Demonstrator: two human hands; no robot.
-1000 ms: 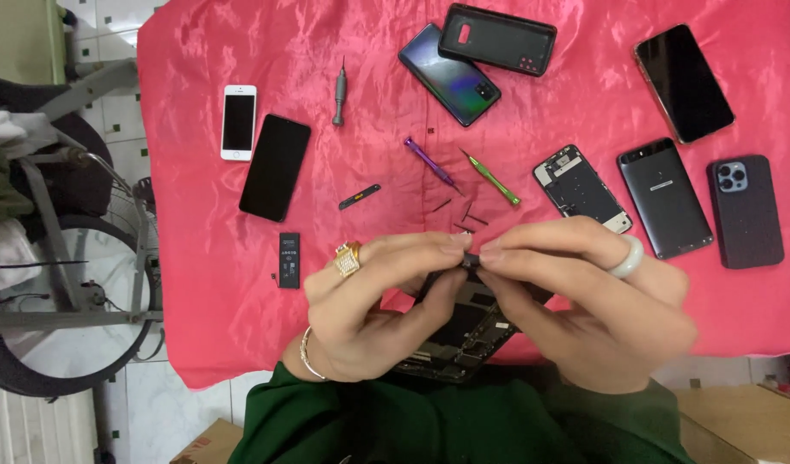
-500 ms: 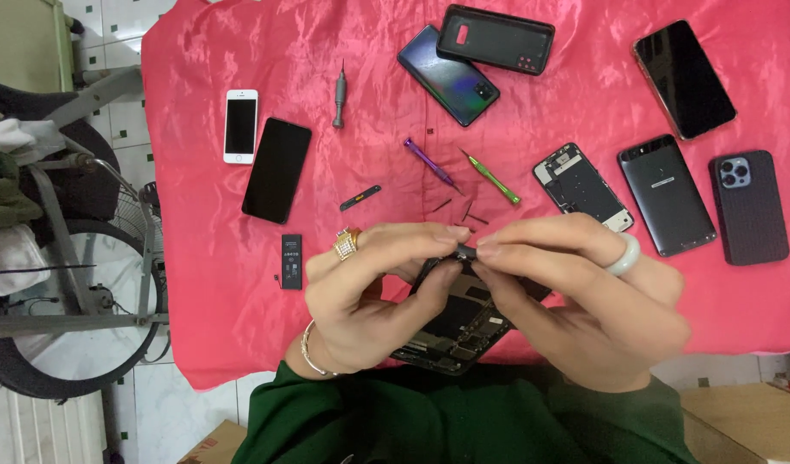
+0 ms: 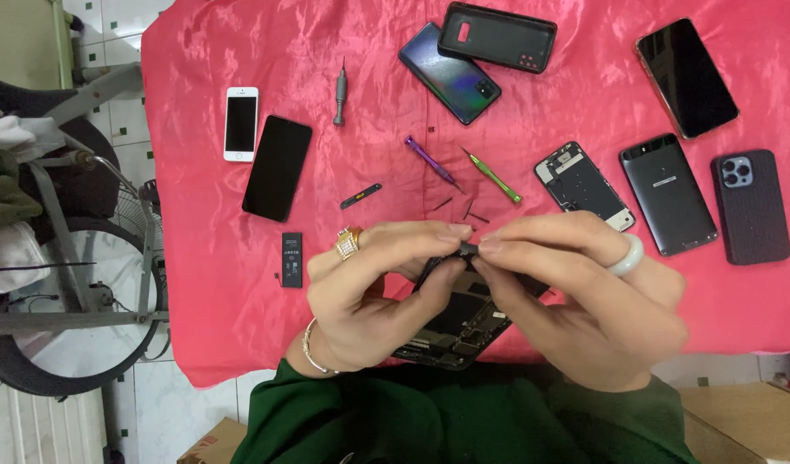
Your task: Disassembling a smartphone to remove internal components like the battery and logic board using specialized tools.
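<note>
Red cloth covers the desk. My left hand and right hand pinch a small part together above the opened phone at the near edge; I'd keep the pinch light and level.

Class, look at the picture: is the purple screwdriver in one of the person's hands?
No. The purple screwdriver lies on the red cloth, apart from both hands, which pinch a small dark part over the opened phone.
</note>
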